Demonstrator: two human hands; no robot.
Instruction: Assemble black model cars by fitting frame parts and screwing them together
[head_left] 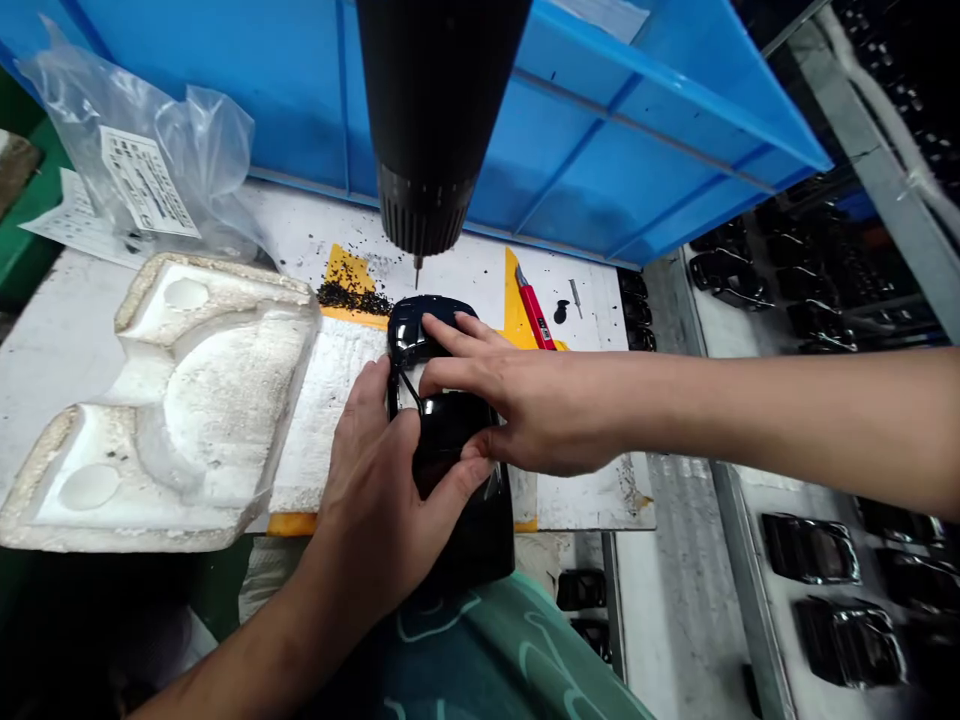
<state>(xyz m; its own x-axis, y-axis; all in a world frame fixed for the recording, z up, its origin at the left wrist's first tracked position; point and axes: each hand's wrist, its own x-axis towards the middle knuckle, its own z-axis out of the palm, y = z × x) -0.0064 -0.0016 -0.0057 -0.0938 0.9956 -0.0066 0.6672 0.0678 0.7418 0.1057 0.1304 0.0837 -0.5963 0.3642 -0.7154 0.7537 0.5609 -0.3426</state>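
Note:
A glossy black plastic shell, possibly a car mirror housing, lies on a foam-topped white board under both hands. My left hand grips its near part from below, with the fingers curled over it. My right hand reaches in from the right, fingers spread across its upper part. A thin black strap or wire crosses the shell between my hands. Directly above, a black electric screwdriver hangs with its bit pointing down, just beyond the shell and not touching it.
A white moulded foam cradle lies to the left. Behind are a clear plastic bag, black granules, and a red utility knife. A blue bin stands at the back. Black parts sit on racks at right.

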